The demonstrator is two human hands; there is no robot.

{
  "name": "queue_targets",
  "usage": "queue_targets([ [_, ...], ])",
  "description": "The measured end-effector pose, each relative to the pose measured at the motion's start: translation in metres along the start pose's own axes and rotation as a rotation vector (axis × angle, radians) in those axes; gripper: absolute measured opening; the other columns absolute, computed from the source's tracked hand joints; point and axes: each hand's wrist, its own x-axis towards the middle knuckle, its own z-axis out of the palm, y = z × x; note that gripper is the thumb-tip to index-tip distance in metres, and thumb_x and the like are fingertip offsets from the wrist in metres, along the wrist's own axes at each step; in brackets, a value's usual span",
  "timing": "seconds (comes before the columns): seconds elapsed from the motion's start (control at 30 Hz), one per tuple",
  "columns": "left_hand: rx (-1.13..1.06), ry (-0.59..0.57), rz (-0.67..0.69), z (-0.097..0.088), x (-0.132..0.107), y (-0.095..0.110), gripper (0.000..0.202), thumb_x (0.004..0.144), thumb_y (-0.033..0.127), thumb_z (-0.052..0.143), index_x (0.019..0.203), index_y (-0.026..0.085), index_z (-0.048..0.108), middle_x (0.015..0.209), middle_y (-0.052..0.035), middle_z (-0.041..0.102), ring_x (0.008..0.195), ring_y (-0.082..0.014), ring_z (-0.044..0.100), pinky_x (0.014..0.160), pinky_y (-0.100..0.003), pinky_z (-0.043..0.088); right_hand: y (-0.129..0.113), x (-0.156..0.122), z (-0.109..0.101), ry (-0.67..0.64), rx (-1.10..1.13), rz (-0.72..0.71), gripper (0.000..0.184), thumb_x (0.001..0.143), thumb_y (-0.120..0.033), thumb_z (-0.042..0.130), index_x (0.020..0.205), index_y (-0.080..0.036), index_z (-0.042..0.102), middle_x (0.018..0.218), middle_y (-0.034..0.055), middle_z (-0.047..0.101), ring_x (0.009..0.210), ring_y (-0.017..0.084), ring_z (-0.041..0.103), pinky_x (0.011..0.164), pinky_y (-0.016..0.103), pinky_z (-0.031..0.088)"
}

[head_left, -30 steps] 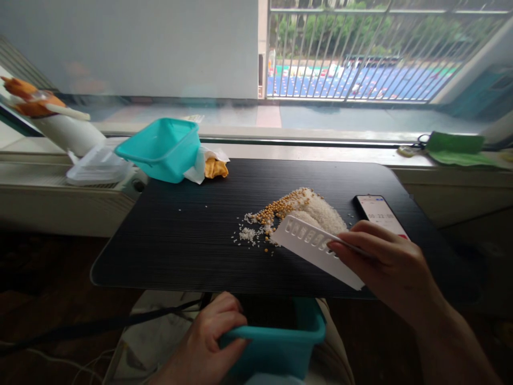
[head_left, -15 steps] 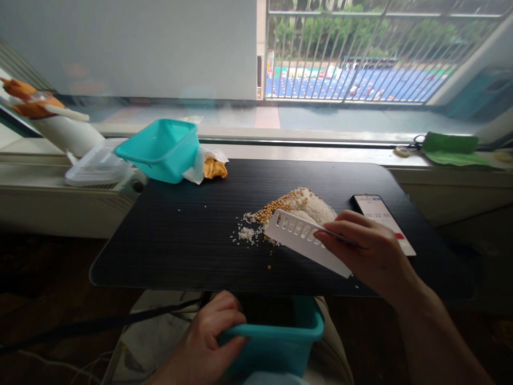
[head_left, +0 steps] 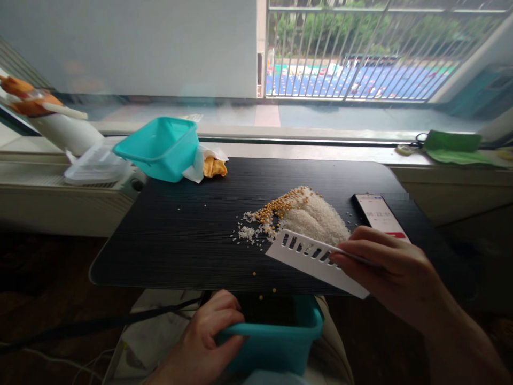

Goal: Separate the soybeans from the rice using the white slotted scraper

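Observation:
My right hand [head_left: 385, 262] grips a white slotted plastic scraper [head_left: 316, 262], tilted over the front part of the black table. Just beyond it lies a heap of white rice [head_left: 316, 216], with yellow soybeans [head_left: 276, 208] massed along its left side. A few rice grains are scattered to the left of the heap. Below the table's front edge, my left hand [head_left: 220, 326] is closed on the rim of a turquoise plastic bin [head_left: 276, 347] at my lap. The bin's inside is dark, so its contents cannot be made out. Some single soybeans show near the table edge above the bin.
A phone [head_left: 379, 216] lies on the black table [head_left: 168, 251] to the right of the heap. At the back left stand a second turquoise bin [head_left: 160, 149] and a crumpled orange-and-white wrapper [head_left: 212, 167]. A green cloth [head_left: 452, 147] is on the right windowsill.
My right hand has drawn the scraper toward me, from the heap to the table's front edge. Several soybeans have moved toward the bin. My left hand stays on the rim.

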Motion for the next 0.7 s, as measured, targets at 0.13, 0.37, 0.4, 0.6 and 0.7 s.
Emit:
queue_targets([
  [0.13, 0.014, 0.012, 0.013, 0.0, 0.0, -0.001, 0.02, 0.08, 0.004, 0.055, 0.076, 0.019, 0.068, 0.085, -0.004, 0.065, 0.086, -0.0183, 0.066, 0.076, -0.025, 0.051, -0.005, -0.013, -0.004, -0.047, 0.025, 0.029, 0.014, 0.091, -0.009, 0.066, 0.096, -0.022, 0.065, 0.079, -0.0001, 0.057, 0.06, 0.008, 0.054, 0.049, 0.019, 0.042],
  [0.37, 0.045, 0.058, 0.087, -0.002, 0.002, 0.004, 0.02, 0.082, 0.005, 0.057, 0.074, 0.02, 0.068, 0.08, -0.0034, 0.068, 0.085, -0.0192, 0.067, 0.079, -0.027, 0.054, -0.017, -0.025, -0.009, -0.165, 0.118, 0.081, 0.01, 0.093, -0.013, 0.063, 0.096, -0.021, 0.069, 0.073, -0.0002, 0.056, 0.053, 0.008, 0.054, 0.044, 0.02, 0.039],
  [0.4, 0.056, 0.07, 0.084, -0.006, -0.001, 0.003, 0.019, 0.082, 0.006, 0.058, 0.074, 0.02, 0.068, 0.081, -0.0036, 0.069, 0.085, -0.0194, 0.068, 0.08, -0.026, 0.054, -0.019, -0.022, -0.007, -0.148, 0.124, 0.074, 0.01, 0.093, -0.013, 0.063, 0.094, -0.02, 0.069, 0.073, 0.0, 0.056, 0.053, 0.008, 0.054, 0.044, 0.02, 0.038],
  [0.6, 0.206, 0.197, 0.056, -0.05, -0.031, -0.02, 0.012, 0.086, 0.019, 0.068, 0.076, 0.021, 0.074, 0.086, -0.0064, 0.074, 0.088, -0.022, 0.071, 0.078, -0.023, 0.057, -0.031, 0.016, 0.036, -0.073, 0.153, -0.012, 0.015, 0.095, -0.02, 0.062, 0.083, -0.017, 0.07, 0.071, 0.0004, 0.053, 0.055, 0.009, 0.049, 0.049, 0.022, 0.037],
  [0.7, 0.276, 0.2, 0.039, -0.062, -0.04, -0.025, 0.012, 0.084, 0.019, 0.069, 0.075, 0.021, 0.074, 0.089, -0.0062, 0.074, 0.089, -0.0215, 0.071, 0.078, -0.021, 0.056, -0.042, 0.034, 0.061, -0.053, 0.098, -0.075, 0.02, 0.097, -0.021, 0.06, 0.081, -0.016, 0.07, 0.071, 0.0004, 0.054, 0.056, 0.009, 0.048, 0.052, 0.024, 0.036],
])
